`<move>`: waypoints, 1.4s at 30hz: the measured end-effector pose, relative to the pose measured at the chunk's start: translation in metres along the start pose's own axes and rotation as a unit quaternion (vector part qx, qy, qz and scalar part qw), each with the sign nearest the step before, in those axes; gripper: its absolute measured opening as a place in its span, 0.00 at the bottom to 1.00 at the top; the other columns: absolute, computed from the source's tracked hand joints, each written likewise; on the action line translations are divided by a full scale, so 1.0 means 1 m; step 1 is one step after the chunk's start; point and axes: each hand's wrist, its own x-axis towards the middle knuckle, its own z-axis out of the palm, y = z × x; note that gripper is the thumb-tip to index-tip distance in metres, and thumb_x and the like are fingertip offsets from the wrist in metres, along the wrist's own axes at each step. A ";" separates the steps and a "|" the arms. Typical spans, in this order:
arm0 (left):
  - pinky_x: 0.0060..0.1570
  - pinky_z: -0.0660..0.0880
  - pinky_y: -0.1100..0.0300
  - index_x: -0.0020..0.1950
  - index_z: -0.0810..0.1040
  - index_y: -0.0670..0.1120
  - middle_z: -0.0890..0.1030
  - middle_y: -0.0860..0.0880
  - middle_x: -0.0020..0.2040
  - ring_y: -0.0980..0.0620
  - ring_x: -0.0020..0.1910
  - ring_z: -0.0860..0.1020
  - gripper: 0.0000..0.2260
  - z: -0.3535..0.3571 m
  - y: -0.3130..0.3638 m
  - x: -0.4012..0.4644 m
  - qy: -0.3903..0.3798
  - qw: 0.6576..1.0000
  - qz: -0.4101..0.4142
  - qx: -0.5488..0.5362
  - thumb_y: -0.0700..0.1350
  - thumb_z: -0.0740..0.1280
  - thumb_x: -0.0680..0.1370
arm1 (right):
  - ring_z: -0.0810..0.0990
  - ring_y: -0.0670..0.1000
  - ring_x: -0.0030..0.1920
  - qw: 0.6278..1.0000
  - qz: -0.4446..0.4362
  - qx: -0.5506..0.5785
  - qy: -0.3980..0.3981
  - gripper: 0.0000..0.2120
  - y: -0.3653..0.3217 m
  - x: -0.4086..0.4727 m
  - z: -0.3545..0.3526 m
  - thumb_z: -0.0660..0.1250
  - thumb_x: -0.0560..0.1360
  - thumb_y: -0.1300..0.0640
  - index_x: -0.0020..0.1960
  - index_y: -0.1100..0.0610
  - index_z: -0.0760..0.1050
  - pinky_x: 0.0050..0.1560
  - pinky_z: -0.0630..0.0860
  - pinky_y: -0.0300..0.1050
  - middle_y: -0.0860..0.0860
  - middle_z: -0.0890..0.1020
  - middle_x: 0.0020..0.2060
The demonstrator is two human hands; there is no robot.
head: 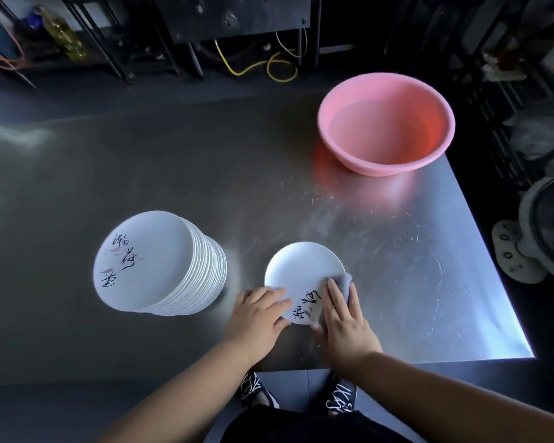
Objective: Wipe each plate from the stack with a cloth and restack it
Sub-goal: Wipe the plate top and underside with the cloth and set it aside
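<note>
The single plate lies flat on the table at lower centre of the frame, directly ahead of both hands. The right hand presses straight fingers on the grey cloth at the plate's lower-right rim — nothing clenched. The left hand rests flat on the lower-left rim, steadying it. The stack stands to the left, nearer the left hand. The plate is round, with no long axis; its lettering reads upside down, toward the frame's bottom.
</note>
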 end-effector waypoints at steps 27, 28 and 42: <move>0.55 0.79 0.50 0.66 0.71 0.48 0.81 0.49 0.60 0.45 0.56 0.81 0.20 -0.054 0.011 0.053 -0.182 0.929 -0.314 -0.068 0.60 0.62 0.82 | 0.82 0.55 0.43 0.948 0.171 0.021 -0.269 0.13 0.021 0.101 -0.095 0.65 0.73 0.47 0.51 0.55 0.80 0.42 0.77 0.42 0.52 0.83 0.41; 0.55 0.79 0.50 0.67 0.71 0.46 0.81 0.48 0.60 0.44 0.57 0.81 0.21 -0.055 0.012 0.055 -0.184 0.925 -0.322 -0.080 0.60 0.62 0.82 | 0.81 0.55 0.41 0.947 0.176 0.029 -0.267 0.12 0.019 0.100 -0.094 0.66 0.74 0.49 0.50 0.56 0.80 0.40 0.76 0.41 0.52 0.83 0.39; 0.62 0.78 0.49 0.59 0.73 0.52 0.86 0.45 0.56 0.52 0.54 0.85 0.40 -0.147 0.052 0.049 0.040 0.773 -0.338 -0.535 0.82 0.43 0.71 | 0.78 0.43 0.32 0.908 0.067 0.413 0.018 0.10 -0.003 0.040 -0.191 0.58 0.87 0.51 0.59 0.56 0.73 0.37 0.75 0.42 0.44 0.84 0.35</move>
